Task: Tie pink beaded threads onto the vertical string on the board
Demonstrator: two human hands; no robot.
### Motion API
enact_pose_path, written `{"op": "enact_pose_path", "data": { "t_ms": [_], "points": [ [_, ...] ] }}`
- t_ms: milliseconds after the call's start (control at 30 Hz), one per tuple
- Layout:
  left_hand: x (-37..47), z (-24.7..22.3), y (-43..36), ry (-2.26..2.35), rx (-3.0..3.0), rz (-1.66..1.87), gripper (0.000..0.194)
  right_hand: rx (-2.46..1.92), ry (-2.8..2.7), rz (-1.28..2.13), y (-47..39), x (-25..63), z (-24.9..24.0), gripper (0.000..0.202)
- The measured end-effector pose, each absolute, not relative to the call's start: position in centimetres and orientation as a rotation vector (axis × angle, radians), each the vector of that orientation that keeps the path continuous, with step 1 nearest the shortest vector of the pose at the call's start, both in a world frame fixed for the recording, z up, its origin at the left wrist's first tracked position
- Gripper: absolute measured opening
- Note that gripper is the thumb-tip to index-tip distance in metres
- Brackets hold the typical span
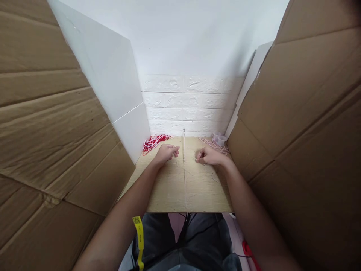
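Note:
A pale cord (184, 177) runs taut down the middle of the board, from a small nail (184, 130) at the back to beyond the front edge. Just left of it, my left hand (168, 153) is closed in a pinch; whatever sits between its fingertips is too fine to make out. To the right of the cord, my right hand (208, 156) is also pinched, with a thin light thread (195, 157) curling at its fingertips. Both hands hover close to the cord, apart from each other. Another fine thread end (216, 178) shows below my right hand.
Red and white cords (155, 143) lie piled at the back left of the wooden board (166, 195). Pinkish cords (216, 145) and small clear cups (219, 138) are at the back right. Cardboard walls (56, 113) flank both sides; a white brick-pattern wall (194, 99) closes the back.

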State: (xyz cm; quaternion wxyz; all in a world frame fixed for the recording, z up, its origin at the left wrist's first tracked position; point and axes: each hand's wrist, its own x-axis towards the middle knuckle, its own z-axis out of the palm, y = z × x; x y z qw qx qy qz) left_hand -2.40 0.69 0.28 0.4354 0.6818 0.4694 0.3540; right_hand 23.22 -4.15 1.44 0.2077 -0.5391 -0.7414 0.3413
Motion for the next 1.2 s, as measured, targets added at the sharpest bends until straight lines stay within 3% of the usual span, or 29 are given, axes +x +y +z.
{"op": "enact_pose_path", "data": {
  "t_ms": [300,500,733,1200],
  "points": [
    [-2.4,0.2,0.6,1.17,1.727,0.871,0.038,-1.466,-1.904,0.648,-4.5,22.6,1.9,0.01],
    [-2.3,0.5,0.4,1.176,1.738,0.866,0.037,-1.422,-1.872,0.78,-4.0,21.7,1.0,0.028],
    [-2.3,0.8,0.4,1.193,1.721,0.841,0.037,-1.378,-1.953,0.901,-3.9,21.1,0.5,0.01],
    [-2.2,0.9,0.1,1.188,1.732,0.843,0.036,-1.534,-2.065,0.791,-4.3,21.3,1.0,0.008]
  ]
}}
